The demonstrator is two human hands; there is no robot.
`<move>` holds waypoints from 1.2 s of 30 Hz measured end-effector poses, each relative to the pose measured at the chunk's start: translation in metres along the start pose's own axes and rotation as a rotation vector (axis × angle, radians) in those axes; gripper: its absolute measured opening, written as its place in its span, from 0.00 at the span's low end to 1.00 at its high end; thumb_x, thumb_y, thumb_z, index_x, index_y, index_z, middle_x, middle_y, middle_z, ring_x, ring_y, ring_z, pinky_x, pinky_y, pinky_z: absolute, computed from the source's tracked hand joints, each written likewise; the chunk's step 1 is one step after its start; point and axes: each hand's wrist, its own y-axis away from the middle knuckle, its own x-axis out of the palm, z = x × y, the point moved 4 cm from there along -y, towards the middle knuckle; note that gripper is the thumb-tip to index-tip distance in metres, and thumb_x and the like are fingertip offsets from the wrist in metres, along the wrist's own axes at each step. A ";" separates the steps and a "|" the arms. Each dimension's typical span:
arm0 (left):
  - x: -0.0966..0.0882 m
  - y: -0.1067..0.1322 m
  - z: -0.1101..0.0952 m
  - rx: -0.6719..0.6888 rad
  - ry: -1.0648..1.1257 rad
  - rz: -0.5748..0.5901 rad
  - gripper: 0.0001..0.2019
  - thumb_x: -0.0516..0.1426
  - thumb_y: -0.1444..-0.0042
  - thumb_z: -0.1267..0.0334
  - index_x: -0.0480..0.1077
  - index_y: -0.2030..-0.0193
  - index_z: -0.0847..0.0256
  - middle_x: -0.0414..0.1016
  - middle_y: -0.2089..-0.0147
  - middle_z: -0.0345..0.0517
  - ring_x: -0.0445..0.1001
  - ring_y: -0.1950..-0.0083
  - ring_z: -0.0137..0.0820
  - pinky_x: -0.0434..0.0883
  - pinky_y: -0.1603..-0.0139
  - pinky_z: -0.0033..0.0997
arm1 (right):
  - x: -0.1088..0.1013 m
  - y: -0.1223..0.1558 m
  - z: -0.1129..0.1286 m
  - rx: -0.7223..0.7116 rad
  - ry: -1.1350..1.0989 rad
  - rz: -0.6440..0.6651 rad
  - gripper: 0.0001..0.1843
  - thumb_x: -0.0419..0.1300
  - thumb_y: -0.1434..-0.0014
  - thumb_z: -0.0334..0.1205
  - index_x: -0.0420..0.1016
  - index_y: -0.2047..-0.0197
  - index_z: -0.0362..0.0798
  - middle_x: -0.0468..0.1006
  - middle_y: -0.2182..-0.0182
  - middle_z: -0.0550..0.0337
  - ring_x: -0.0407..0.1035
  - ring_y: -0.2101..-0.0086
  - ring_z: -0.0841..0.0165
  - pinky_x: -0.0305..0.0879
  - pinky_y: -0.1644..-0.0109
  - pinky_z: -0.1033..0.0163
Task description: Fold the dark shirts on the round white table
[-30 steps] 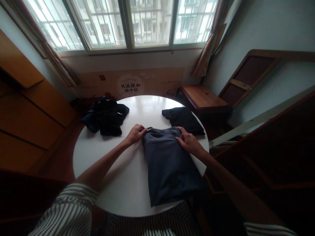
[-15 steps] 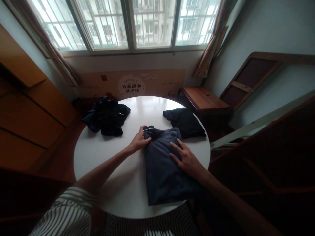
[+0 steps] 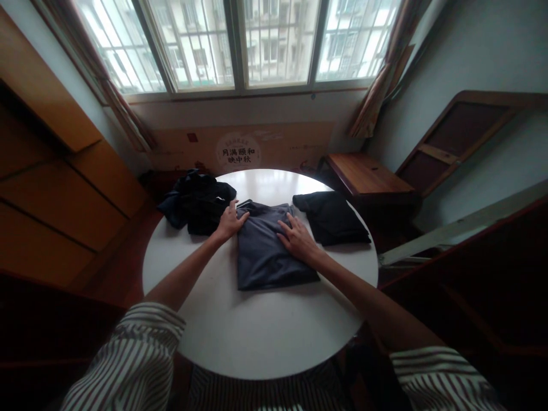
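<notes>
A slate-gray garment (image 3: 269,269), folded to a rough rectangle and lightly creased, lies near the middle of a round white table (image 3: 265,337), toward 12 o'clock. The right hand (image 3: 297,237) rests on it, fingers spread; the left hand (image 3: 232,221) touches its 10 o'clock corner, though whether the fingers pinch cloth cannot be told. Its under-layers are hidden; the dark clothing heap (image 3: 203,206) at 10 o'clock is hard to separate into pieces.

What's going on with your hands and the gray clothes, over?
Left hand at far-left corner of gray garment. Right hand spread on its right side. Garment lying on white table. Dark pile close on left, black garment close on right.
</notes>
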 end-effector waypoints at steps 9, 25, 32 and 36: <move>-0.035 0.175 -0.044 0.721 -0.121 0.317 0.16 0.60 0.38 0.54 0.72 0.47 0.59 0.73 0.53 0.53 0.74 0.56 0.37 0.76 0.55 0.38 | -0.040 0.118 0.011 -0.537 -0.006 0.076 0.17 0.57 0.34 0.38 0.75 0.44 0.46 0.77 0.48 0.44 0.67 0.44 0.53 0.66 0.40 0.41; -0.055 0.191 -0.035 1.013 -0.155 0.391 0.21 0.57 0.38 0.66 0.66 0.37 0.57 0.76 0.45 0.56 0.75 0.46 0.39 0.74 0.45 0.45 | -0.045 0.128 -0.005 -0.477 -0.160 0.124 0.34 0.56 0.41 0.30 0.60 0.31 0.45 0.63 0.34 0.45 0.53 0.33 0.57 0.62 0.34 0.45; -0.047 0.170 -0.027 1.013 -0.066 0.470 0.21 0.51 0.37 0.74 0.68 0.39 0.55 0.73 0.38 0.53 0.67 0.34 0.39 0.62 0.33 0.54 | -0.032 0.113 -0.008 -0.525 -0.235 0.061 0.23 0.52 0.38 0.28 0.70 0.40 0.47 0.75 0.43 0.47 0.61 0.36 0.57 0.53 0.32 0.38; -0.063 0.156 -0.048 0.752 0.260 0.223 0.14 0.50 0.34 0.70 0.71 0.46 0.59 0.82 0.54 0.50 0.81 0.52 0.34 0.74 0.45 0.40 | -0.071 0.097 0.000 -0.244 -0.465 -0.127 0.13 0.51 0.32 0.38 0.74 0.49 0.49 0.82 0.55 0.51 0.76 0.51 0.59 0.69 0.42 0.48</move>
